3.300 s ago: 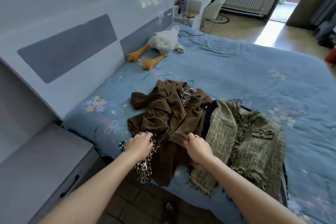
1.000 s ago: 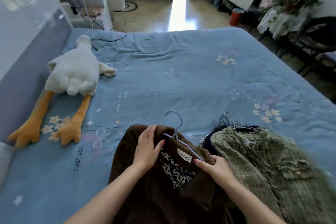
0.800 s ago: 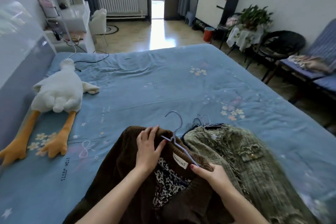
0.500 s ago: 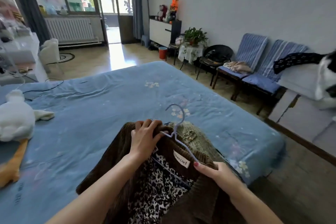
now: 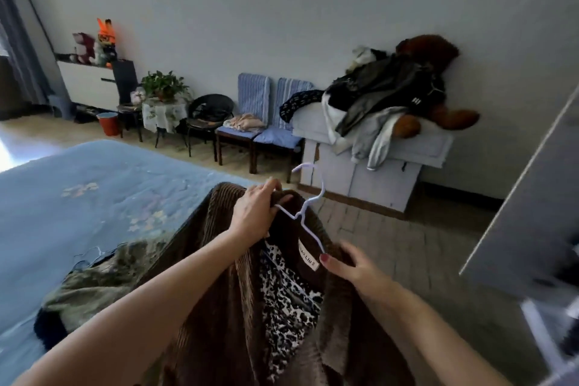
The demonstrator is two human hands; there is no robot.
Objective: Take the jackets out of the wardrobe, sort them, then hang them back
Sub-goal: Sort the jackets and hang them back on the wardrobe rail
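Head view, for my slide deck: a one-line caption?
Both hands, left and right, lift the brown jacket on its hanger.

brown jacket [image 5: 219, 307] hem cut off below, wardrobe door [image 5: 532, 213] blurred

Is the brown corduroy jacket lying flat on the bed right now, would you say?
No, the brown corduroy jacket is held up on its hanger, gripped at the shoulders by the left hand and right hand.

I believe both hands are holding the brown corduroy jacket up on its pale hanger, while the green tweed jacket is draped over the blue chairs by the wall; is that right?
Not quite. The head view shows the green tweed jacket lying on the bed, not on the blue chairs. The rest holds: left hand and right hand hold the brown corduroy jacket on its pale hanger.
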